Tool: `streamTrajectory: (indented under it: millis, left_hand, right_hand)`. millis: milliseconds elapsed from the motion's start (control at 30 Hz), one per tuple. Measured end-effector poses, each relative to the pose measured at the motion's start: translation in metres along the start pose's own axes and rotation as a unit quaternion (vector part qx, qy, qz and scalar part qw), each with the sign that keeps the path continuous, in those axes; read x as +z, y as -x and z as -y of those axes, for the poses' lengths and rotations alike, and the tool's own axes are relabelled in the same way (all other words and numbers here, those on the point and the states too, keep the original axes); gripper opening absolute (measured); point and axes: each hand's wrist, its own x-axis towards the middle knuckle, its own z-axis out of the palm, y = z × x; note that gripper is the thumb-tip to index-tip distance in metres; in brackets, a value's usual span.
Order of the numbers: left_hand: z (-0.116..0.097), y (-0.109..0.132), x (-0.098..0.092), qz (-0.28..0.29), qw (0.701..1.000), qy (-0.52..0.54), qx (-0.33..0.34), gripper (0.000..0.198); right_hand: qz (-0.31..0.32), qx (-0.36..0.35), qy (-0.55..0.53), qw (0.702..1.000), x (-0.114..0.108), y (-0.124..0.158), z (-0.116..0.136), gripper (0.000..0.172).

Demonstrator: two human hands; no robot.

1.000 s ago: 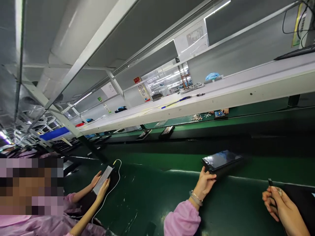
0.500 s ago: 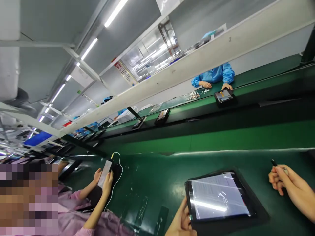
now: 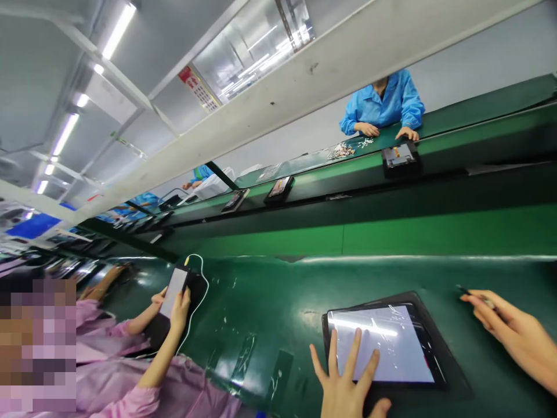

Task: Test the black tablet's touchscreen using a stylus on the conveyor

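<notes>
Head view shows the left hand [image 3: 348,383] spread flat, fingers splayed, on the tablet [image 3: 383,345], which lies face up in a dark tray [image 3: 452,371] on the green conveyor belt [image 3: 270,302]. Pressing or sliding there could smear the glossy, glare-streaked screen or push it askew in the tray. The right hand [image 3: 511,331] pinches a thin dark tool [image 3: 463,288] — possibly a stylus or pen; its tip could scratch the glass. A neighbouring person's hands [image 3: 176,302] hold another device.

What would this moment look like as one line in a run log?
left hand: fingers spread on tablet screen | right hand: pinching small dark tool | tablet: flat on green bench
</notes>
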Motion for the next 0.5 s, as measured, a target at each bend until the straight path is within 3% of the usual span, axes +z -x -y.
streamTrajectory:
  millis: [67, 133, 300, 400, 500]
  left_hand:
    - [0.004, -0.003, -0.001, -0.009, 0.997, 0.061, -0.038, 0.048]
    - [0.011, -0.003, -0.002, -0.016, 0.978, 0.155, -0.136, 0.049]
    - [0.030, 0.010, 0.005, -0.077, 0.841, 0.336, -0.418, 0.057]
    - [0.033, 0.018, 0.012, -0.113, 0.793, 0.368, -0.472, 0.063]
    - [0.029, 0.019, 0.012, -0.141, 0.790, 0.364, -0.473, 0.065]
  right_hand:
    - [0.053, -0.020, 0.019, 0.998, 0.008, 0.004, 0.011, 0.057]
    - [0.113, -0.042, 0.025, 0.992, 0.018, 0.007, 0.023, 0.048]
    - [0.167, -0.109, 0.017, 0.980, 0.031, 0.006, 0.048, 0.035]
    - [0.161, -0.148, 0.009, 0.976, 0.028, 0.004, 0.056, 0.038]
    - [0.155, -0.166, 0.003, 0.974, 0.026, 0.003, 0.061, 0.050]
